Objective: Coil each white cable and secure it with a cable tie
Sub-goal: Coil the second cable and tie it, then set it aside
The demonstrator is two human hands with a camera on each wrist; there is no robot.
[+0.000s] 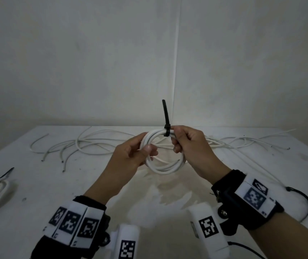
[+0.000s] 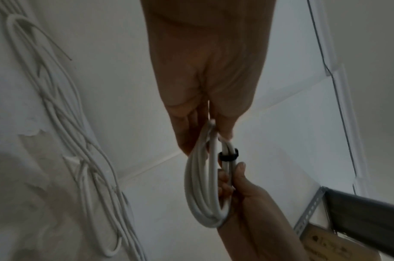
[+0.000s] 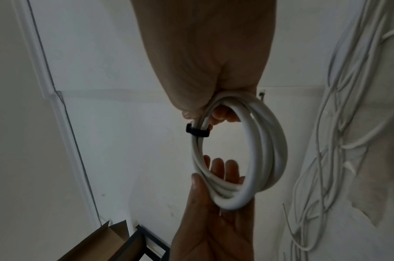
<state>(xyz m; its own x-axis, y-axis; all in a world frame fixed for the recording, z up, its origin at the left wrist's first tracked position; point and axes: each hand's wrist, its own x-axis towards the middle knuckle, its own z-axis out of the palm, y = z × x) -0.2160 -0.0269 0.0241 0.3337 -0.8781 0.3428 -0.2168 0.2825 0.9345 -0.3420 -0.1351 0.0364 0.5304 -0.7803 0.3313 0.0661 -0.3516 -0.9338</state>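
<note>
You hold the coiled white cable (image 1: 160,152) above the counter (image 1: 37,184) at the centre of the head view: your left hand (image 1: 130,156) pinches its left side between thumb and fingers, and your right hand (image 1: 188,144) curls round its top right, just beside the black cable tie (image 1: 166,126). The tie's tail stands up untrimmed. If you ease either grip before the tie is snug, the stiff turns could spring apart and slide out.
</note>
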